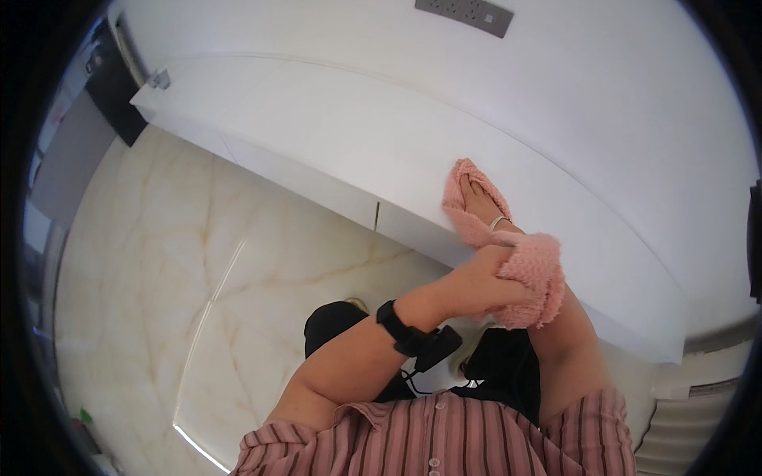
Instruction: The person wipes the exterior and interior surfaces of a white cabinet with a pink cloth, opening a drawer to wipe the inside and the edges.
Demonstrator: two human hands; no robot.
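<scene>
My right hand (481, 199) lies flat on a pink fluffy cloth (452, 193), pressing it against the white top of a long low cabinet (333, 131). A strip of the cloth runs back from there towards my other hand. My left hand (482, 282), with a black strap on its wrist, grips a bunched pink fluffy cloth (539, 273) above my right forearm. Whether the two pink parts are one cloth or two, I cannot tell. The bunched part hides some of my right forearm.
A grey socket panel (464, 15) is on the white wall behind the cabinet. A small grey object (159, 78) stands at the cabinet's far left end. Marbled floor tiles (149, 238) lie in front. A black object (116, 89) is beyond the left end.
</scene>
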